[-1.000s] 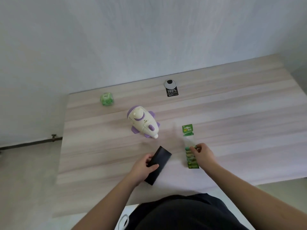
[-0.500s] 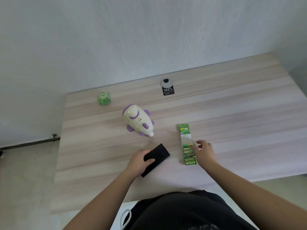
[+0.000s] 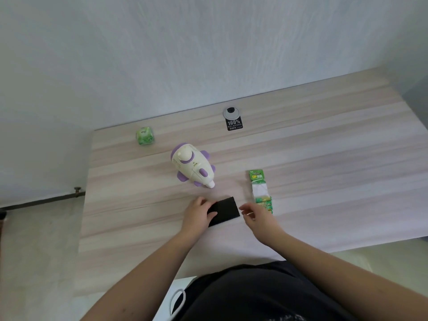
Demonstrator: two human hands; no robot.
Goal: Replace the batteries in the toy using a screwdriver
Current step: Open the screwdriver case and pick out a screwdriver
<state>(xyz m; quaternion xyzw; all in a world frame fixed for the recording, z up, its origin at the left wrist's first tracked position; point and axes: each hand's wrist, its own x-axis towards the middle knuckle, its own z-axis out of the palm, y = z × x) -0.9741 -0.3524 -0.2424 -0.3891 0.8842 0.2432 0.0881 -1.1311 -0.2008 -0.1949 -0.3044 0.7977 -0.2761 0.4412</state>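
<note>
Gripping the black case (image 3: pixel 223 210) at its left end, our left hand (image 3: pixel 198 215) is pinning it to the table (image 3: pixel 324 158); our right hand (image 3: pixel 257 215) is hovering spread beside the battery pack (image 3: pixel 260 189). Beyond the case, the toy (image 3: pixel 193 167) is lying untouched (case contents hidden).

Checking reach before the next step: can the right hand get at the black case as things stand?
Probably yes. The right hand hovers open just beside the black case, with bare table between them. The left hand grips only the case's near-left end, leaving its right edge free.
</note>
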